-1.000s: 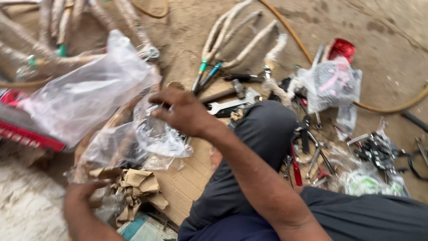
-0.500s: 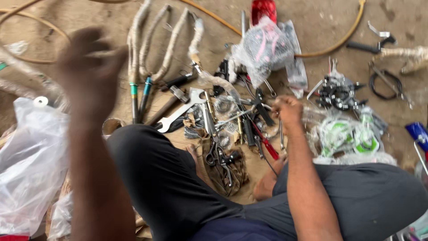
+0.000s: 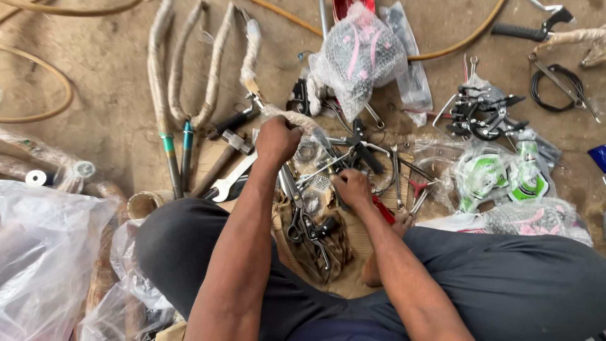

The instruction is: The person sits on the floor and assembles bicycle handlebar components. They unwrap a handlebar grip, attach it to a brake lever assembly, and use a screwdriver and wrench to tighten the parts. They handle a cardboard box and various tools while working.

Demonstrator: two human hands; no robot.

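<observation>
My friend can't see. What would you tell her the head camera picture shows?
A seated person reaches both hands into a pile of metal tools on the ground. The left hand grips a cloth-wrapped part; the right hand picks among pliers. Plastic bags lie nearby.

Bare, dull grey metal wrench [image 3: 232,180] and scissors [image 3: 297,215]; glossy clear plastic bags [image 3: 44,252] at left; rough cloth-wrapped handlebars [image 3: 161,69] far left; dusty matt floor [image 3: 101,120].

Tools [image 3: 353,158] crowd the mat ahead, bagged parts [image 3: 363,53] behind; bare ground [image 3: 107,126] seems open left.
</observation>
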